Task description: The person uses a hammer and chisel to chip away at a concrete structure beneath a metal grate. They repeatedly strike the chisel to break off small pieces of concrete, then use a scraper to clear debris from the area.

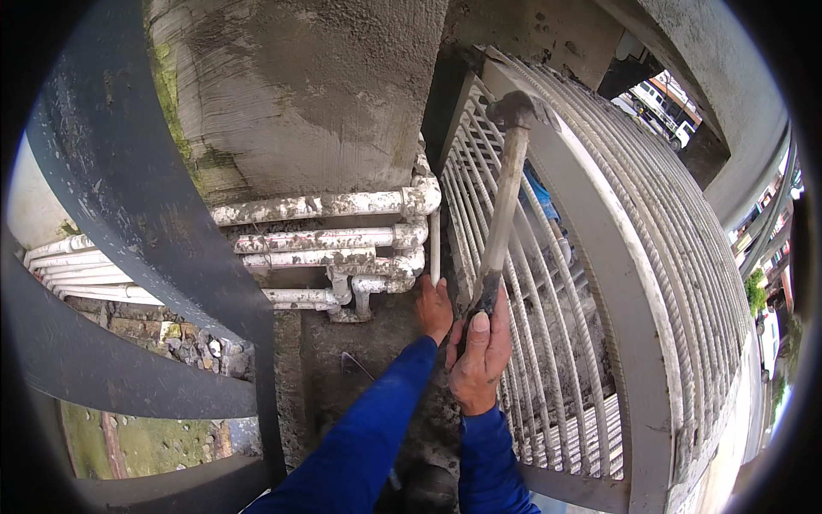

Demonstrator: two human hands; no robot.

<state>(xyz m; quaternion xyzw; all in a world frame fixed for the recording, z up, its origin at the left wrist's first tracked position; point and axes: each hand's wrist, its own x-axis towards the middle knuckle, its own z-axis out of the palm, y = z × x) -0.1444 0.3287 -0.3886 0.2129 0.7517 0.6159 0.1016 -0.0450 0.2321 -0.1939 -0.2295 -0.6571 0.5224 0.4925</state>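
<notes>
Hammer (505,193): in R hand (481,360), gripped near handle's dark end, thumb along it; head up, in front of grille (621,265), contact unclear.
Rod (435,248): thin, whitish, approx. vertical, below pipe elbow (419,199); lower end at L hand (435,310), fingers seemingly pinched round it, partly hidden.
Done: white pipes (308,208) joined w/ elbows & running along wall (317,94).
Left: can't tell fully; prob. mid-job, judging by hammer & rod both in hand; no finished result visible.
Pipe surfaces: smooth plastic, round, w/ grey cement-like spatter.
Wall finish: rough grey cement, streaked, greenish at L edge.
Grille bars: ribbed, whitish, close-set, in flat pale frame; bowed by lens.
Railing (128,171): dark, flat, scuffed, prob. metal.
Hammer handle: worn, pale, wood-like; head dark.
</notes>
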